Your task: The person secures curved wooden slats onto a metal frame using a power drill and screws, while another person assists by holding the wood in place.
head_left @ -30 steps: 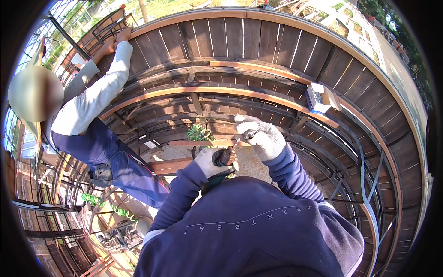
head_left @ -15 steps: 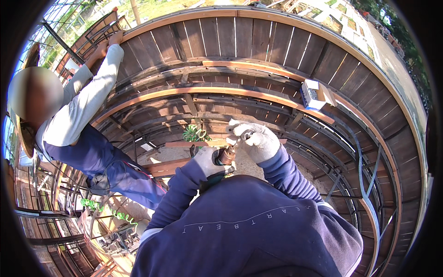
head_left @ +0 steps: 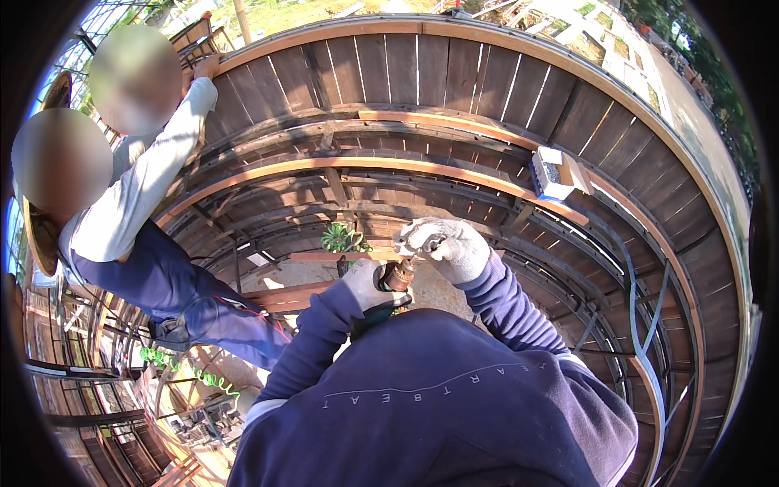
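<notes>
My left hand, in a pale work glove, grips a power drill whose brownish metal chuck points up and away from me. Most of the drill's body is hidden behind my hand and my dark blue top. Just beyond the chuck's tip is my right hand, also gloved, with its fingers curled together. Something small and dark shows between those fingers; its kind is too small to tell.
A curved wall of dark planks with wooden ribs surrounds me. An open white-and-blue box of small metal pieces rests on a rib at right. A co-worker reaches to the wall's rim at left. A green coiled hose hangs lower left.
My right hand's fingers have curled in a little near the chuck's tip. The left hand and drill stay almost in place. The co-worker has shifted slightly.
</notes>
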`<state>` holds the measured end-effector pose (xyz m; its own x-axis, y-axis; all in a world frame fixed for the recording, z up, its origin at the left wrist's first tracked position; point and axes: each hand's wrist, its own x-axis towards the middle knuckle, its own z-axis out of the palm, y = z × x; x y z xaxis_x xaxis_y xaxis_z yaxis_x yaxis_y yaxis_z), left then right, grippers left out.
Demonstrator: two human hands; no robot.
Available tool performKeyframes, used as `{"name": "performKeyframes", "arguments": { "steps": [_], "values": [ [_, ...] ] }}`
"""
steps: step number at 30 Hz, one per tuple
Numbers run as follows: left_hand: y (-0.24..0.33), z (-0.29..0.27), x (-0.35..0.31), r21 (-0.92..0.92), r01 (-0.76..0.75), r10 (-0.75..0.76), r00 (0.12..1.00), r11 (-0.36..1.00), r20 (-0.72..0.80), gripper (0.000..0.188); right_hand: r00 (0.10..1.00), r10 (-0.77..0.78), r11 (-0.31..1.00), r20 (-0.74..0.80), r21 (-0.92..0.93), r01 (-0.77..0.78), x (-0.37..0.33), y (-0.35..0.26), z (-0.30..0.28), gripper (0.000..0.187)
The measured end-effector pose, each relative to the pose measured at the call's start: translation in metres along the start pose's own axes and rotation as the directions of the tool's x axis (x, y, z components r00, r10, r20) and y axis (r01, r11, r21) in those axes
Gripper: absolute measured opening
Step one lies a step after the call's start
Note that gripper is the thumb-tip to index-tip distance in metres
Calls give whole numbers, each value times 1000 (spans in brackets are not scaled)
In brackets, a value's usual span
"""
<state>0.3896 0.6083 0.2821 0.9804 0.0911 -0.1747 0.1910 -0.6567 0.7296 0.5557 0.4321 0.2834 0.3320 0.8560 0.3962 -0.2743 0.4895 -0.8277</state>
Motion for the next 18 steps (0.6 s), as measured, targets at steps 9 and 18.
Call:
{"name": "performKeyframes", "arguments": {
  "steps": [9, 18],
  "values": [
    [-13, -11, 0, -462, 36, -14, 999, 886, 52, 48, 992, 122, 978, 26, -172, -116, 32, -1, -3, 38],
    [-44, -45, -11, -639, -6, -50, 996, 769, -69, 36, 988, 135, 981, 71, 130, -143, 58, 32, 13, 78]
  ]
}}
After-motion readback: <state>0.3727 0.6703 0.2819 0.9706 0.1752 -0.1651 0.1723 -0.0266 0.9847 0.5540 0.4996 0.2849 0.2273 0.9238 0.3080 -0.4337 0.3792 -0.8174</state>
